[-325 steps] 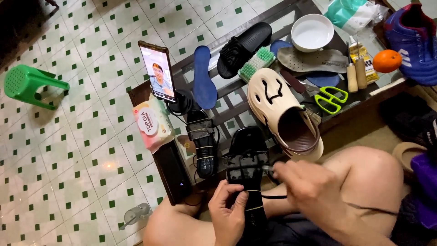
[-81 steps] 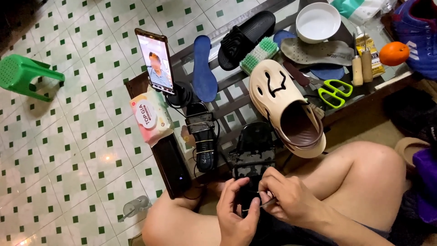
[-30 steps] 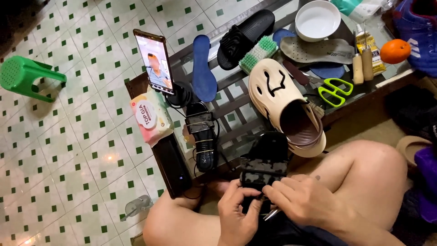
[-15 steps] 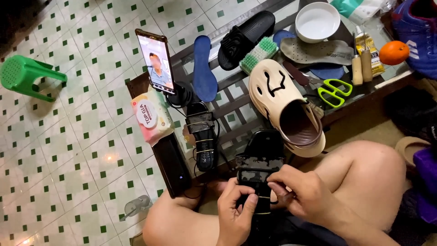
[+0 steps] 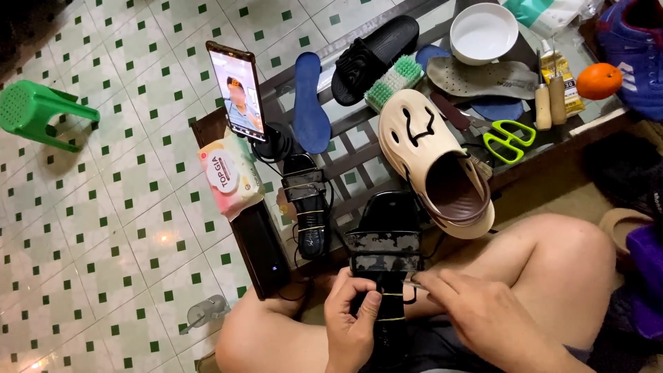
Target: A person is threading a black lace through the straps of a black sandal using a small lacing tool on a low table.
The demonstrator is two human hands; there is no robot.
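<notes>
Fingers of the left hand (image 5: 353,324) are wrapping around the black sandal (image 5: 385,266), thumb pressing its strap. The right hand (image 5: 483,314) is pinching a thin tool (image 5: 413,282) against it. The sandal is lying near, between the bare knees, just near of the beige clog (image 5: 435,162).

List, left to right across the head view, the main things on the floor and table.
Green stool → wipes pack → blue insole → cream clog → green scissors → orange.

Lit phone screen (image 5: 238,90) upright; pink-white wipes pack (image 5: 230,173) below it.
</notes>
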